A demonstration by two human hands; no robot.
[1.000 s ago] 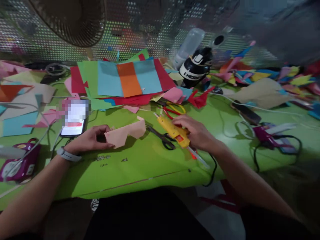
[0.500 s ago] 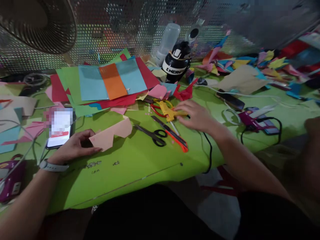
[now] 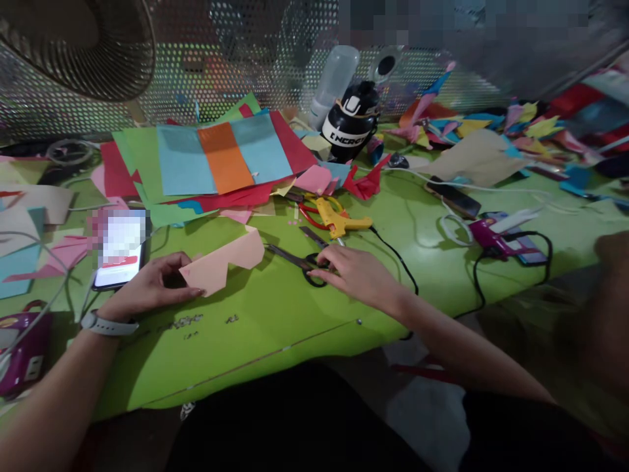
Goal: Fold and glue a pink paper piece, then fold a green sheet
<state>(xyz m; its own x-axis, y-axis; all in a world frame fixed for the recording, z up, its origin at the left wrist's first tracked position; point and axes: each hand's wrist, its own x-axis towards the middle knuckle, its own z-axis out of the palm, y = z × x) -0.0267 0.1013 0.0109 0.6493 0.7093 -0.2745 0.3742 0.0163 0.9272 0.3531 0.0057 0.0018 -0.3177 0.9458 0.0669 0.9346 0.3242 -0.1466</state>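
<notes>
Between the thumb and fingers of my left hand (image 3: 160, 285) is a folded piece of pale pink paper (image 3: 223, 262) with a notched edge, held just above the table. My right hand (image 3: 356, 272) has its thumb and fingertips closed at the black handle loops of a pair of scissors (image 3: 289, 254). The scissors lie on the table with the blades towards the pink paper. Beneath my right hand a utility knife (image 3: 313, 236) is mostly hidden; only its blade end shows. Just beyond sits a yellow glue gun (image 3: 339, 221), its black cord trailing right.
A stack of coloured paper (image 3: 226, 157) lies at the back. Beside it stand a black bottle (image 3: 346, 124) and a clear one. A lit phone (image 3: 118, 252) is near my left wrist. Paper scraps, a purple power strip (image 3: 496, 239) and cables spread right. A fan (image 3: 93, 46) stands back left.
My right hand has left the glue gun and come down nearer to me, onto the scissors' handles, covering most of the utility knife. My left hand still holds the pink paper.
</notes>
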